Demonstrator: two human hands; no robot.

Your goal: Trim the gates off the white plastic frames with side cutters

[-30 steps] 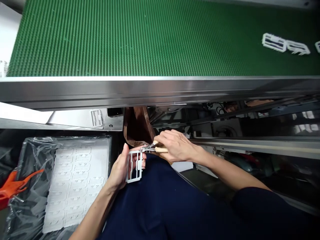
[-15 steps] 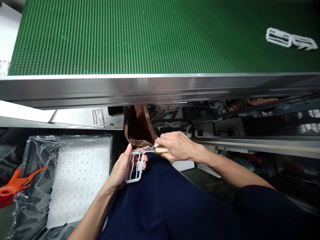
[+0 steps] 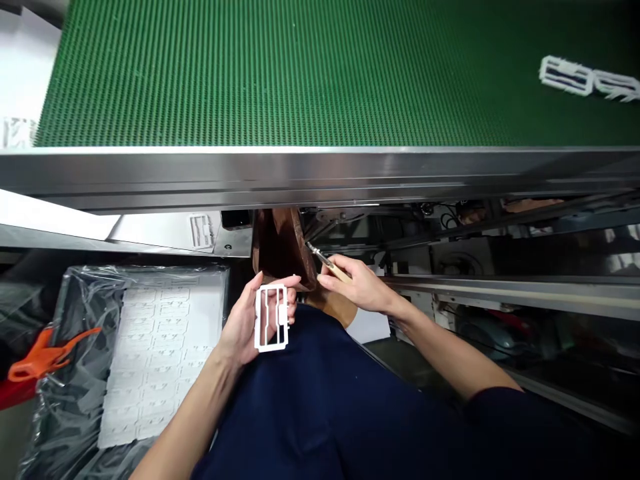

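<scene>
My left hand (image 3: pixel 241 328) holds a white plastic frame (image 3: pixel 259 320) with long slots, its fingers behind the part and the thumb along its upper left. To the right, my right hand (image 3: pixel 357 285) is closed around the pale handles of a pair of nippers (image 3: pixel 326 261). Their metal tip points up and left, apart from the frame. Between and beyond the hands gapes a brown bag (image 3: pixel 280 250). Two joined white frames (image 3: pixel 567 75) with small spikes lie on the green conveyor belt (image 3: pixel 280 73) at the far right.
A metal rail (image 3: pixel 320 177) edges the belt. At lower left, a plastic-lined crate (image 3: pixel 65 320) contains rows of white parts (image 3: pixel 145 373). An orange clamp (image 3: pixel 43 357) grips near its left side. Another slotted frame (image 3: pixel 201 231) lies on paper on the ledge.
The nippers have come away from the frame, moving right and up with my right hand. My left hand has turned the frame more squarely toward me. The view has shifted slightly.
</scene>
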